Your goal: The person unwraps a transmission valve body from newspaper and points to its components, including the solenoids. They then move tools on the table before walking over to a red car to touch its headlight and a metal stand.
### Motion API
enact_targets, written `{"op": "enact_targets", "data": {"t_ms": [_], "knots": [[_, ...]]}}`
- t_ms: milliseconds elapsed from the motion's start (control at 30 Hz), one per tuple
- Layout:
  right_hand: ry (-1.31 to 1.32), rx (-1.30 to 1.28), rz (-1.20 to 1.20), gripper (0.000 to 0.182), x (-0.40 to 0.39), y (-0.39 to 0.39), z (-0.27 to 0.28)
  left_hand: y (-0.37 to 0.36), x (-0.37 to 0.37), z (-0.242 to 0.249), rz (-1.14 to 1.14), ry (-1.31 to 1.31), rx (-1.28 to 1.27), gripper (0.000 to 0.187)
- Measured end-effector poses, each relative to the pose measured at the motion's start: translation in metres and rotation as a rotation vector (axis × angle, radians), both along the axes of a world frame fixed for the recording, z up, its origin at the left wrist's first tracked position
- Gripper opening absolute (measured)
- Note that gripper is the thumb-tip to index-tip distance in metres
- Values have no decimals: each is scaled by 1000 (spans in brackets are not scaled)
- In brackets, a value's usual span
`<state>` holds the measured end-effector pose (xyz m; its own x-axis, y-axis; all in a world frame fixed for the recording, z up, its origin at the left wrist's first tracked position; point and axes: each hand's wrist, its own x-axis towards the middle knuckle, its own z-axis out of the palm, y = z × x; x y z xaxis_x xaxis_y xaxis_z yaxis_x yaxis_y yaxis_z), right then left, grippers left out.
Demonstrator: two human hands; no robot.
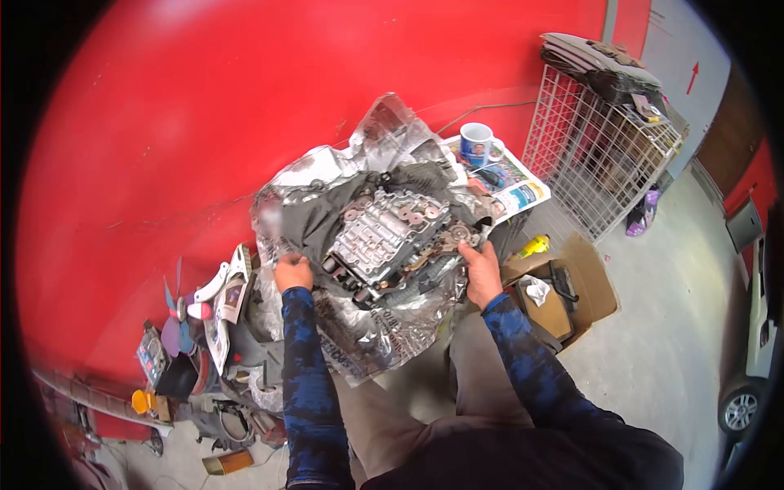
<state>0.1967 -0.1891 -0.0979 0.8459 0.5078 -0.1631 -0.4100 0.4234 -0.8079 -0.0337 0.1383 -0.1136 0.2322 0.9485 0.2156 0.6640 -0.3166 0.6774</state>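
Observation:
A metal transmission valve body (388,237), full of channels and bolt holes, lies tilted on a dark grey cloth (314,220). Beneath the cloth spreads a crumpled silvery plastic sheet (371,347) with dark print. My left hand (294,272) is closed at the left edge of the cloth and sheet; what its fingers pinch is hidden. On the other side, my right hand (483,273) is closed at the valve body's right end, its thumb against a round metal part and its other fingers partly hidden.
A mug (475,145) stands on a newspaper (523,196) behind the right side. To the right are a wire cage (600,147) and an open cardboard box (592,286). Clutter with a fan (180,314) lies at left. A red wall (245,90) rises behind.

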Motion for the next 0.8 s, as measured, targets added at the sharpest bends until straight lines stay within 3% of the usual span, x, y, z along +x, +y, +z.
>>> {"op": "enact_targets", "data": {"t_ms": [133,200,333,400,533,600,700,800], "knots": [[-80,-98,-48,26,11,7,-7,-41,-15,33,54,-144,-13,22],[-88,-63,-55,24,12,8,-6,-46,-29,20,81,-132,-1,19],[-121,-108,-56,24,7,6,6,-91,-34,49,18,-57,10,20],[-140,-107,-61,24,6,7,6,-86,-30,59,19,150,139,18],[-149,-117,-80,23,6,6,5,-34,5,88,-89,69,389,45],[-208,-197,-55,23,8,2,4,3,29,82,7,118,380,60],[-239,-190,-17,22,11,1,-1,28,51,65,192,197,296,69],[-251,-202,22,23,16,-1,-3,42,56,50,133,253,-152,68]]}}
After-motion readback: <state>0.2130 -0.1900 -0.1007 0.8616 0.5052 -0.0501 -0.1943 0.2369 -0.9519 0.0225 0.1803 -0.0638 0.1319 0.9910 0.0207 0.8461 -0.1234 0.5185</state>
